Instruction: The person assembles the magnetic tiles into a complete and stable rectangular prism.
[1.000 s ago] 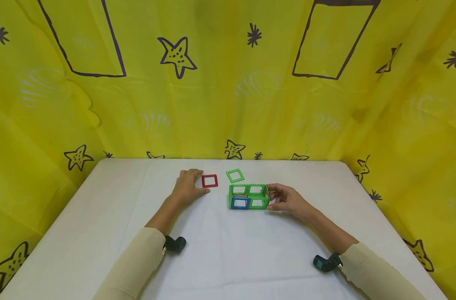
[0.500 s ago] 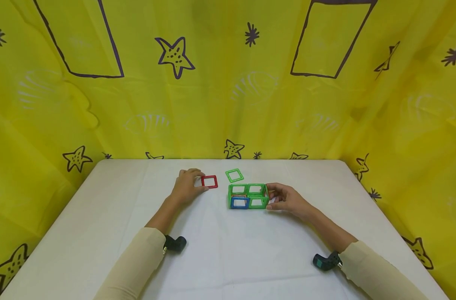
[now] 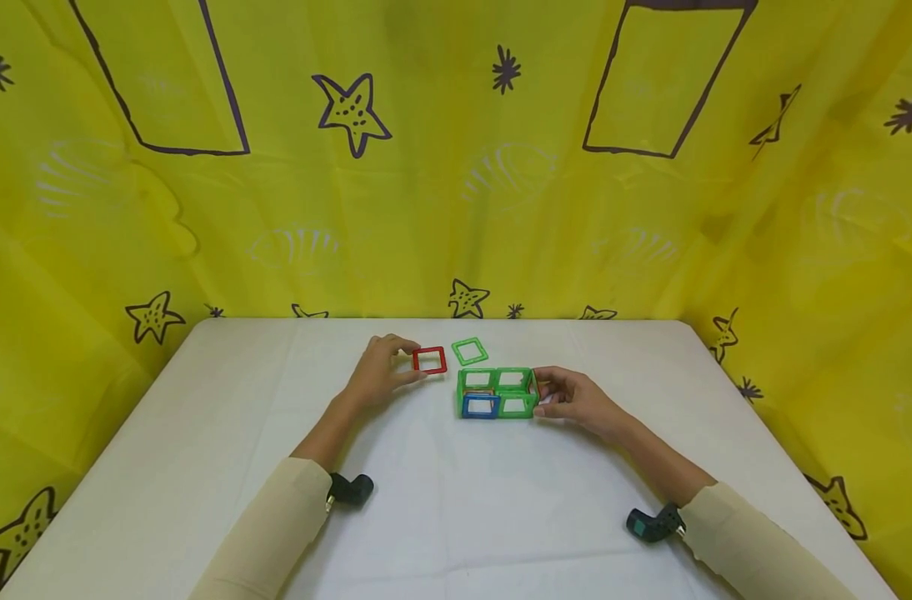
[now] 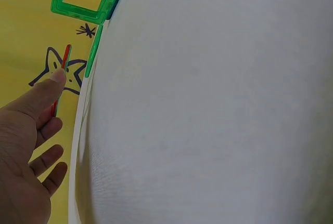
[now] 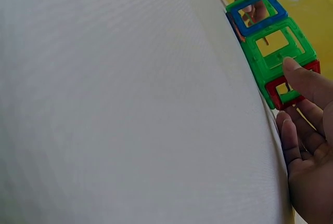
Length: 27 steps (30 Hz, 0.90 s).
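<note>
My left hand pinches a red square magnetic tile by its left side, between thumb and fingers; the left wrist view shows this tile edge-on. A low box of magnetic tiles stands to its right, mostly green, with a blue square tile at the front left. At the box's right end, my right hand grips it, thumb at the front and fingers curled by the red end tile. A loose green square tile lies behind the box.
All this is on a white-covered table. A yellow patterned curtain hangs behind it and along both sides. A small dark camera is on the left sleeve, another dark camera on the right.
My left hand has closed on the red tile and moved it slightly right, towards the loose green tile and the box. The right hand and the box stay in place.
</note>
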### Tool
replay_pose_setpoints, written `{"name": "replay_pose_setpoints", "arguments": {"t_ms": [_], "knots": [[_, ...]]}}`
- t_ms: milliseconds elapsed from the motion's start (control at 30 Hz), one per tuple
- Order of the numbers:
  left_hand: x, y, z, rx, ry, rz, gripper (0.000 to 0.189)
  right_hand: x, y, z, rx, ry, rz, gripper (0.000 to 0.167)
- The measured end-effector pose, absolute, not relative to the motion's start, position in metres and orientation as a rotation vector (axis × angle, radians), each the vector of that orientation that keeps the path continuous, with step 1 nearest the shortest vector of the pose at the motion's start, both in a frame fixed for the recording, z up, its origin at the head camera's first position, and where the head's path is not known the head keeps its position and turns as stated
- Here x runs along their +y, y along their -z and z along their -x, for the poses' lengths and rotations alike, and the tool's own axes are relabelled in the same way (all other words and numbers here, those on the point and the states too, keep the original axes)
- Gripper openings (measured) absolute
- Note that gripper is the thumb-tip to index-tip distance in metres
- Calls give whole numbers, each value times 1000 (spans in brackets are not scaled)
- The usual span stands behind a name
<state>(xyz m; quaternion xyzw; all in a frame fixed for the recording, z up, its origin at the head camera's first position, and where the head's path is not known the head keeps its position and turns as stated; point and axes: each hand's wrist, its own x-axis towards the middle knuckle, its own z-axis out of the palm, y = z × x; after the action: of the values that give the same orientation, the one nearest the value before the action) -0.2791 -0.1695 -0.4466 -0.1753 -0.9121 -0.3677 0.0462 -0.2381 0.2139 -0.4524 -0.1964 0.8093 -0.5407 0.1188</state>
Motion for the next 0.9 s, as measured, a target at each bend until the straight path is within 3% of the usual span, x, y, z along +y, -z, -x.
{"name": "replay_pose_setpoints", "arguments": {"t_ms": [467,900], "knots": [[-162,437,273,-2686,1248,555,47,213,451,237,2342,1597,560,58],[-143,427,262,-2576,1331,736,43,213,451,237,2331,1606,556,59]]}}
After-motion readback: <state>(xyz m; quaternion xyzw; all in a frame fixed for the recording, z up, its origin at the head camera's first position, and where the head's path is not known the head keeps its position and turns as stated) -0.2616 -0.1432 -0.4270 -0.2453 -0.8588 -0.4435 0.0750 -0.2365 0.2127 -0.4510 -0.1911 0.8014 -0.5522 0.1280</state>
